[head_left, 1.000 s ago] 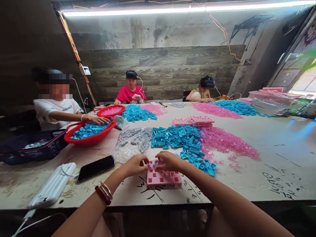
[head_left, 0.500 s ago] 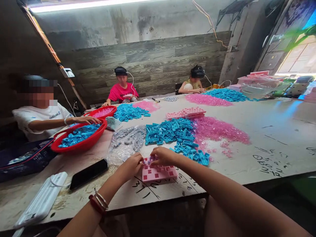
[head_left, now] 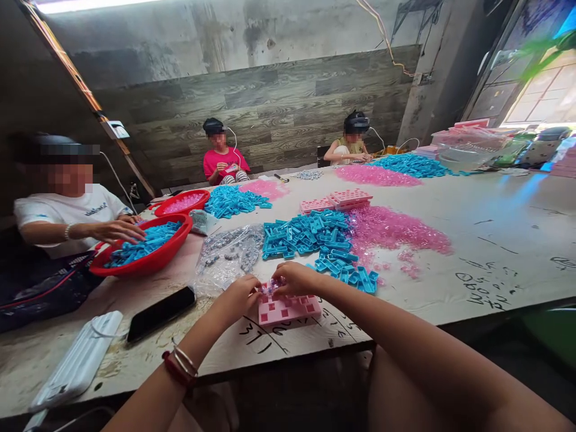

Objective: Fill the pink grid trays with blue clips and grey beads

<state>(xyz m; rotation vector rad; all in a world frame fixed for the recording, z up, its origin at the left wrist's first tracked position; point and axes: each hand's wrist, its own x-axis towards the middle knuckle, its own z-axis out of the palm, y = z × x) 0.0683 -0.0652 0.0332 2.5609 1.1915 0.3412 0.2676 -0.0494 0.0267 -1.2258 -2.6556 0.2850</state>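
A pink tray with square holes (head_left: 288, 313) lies near the table's front edge. My left hand (head_left: 240, 297) is at its far left corner, thumb and fingers pinched together. Over the far edge curls my right hand (head_left: 294, 279), its fingers closed downward beside the left fingertips. Small shiny clear-purple pieces (head_left: 269, 287) show between the two hands on the tray; my fingers hide exactly what each one grips. Just beyond the hands is a heap of blue rectangular plastic pieces (head_left: 306, 234), and a pile of clear pink pieces (head_left: 396, 231) adjoins it.
A clear plastic bag of small metallic parts (head_left: 231, 252) lies beyond my left hand. Nearer are a black phone (head_left: 161, 313) and a white power strip (head_left: 76, 360). Stacked pink trays (head_left: 348, 198) stand behind the heap. A co-worker's hand (head_left: 121, 230) is over a red basin (head_left: 150, 264).
My hands stay at the tray's far left corner with small finger shifts. At the left, the co-worker's hand has moved left over the basin. The far person in pink has raised a hand.
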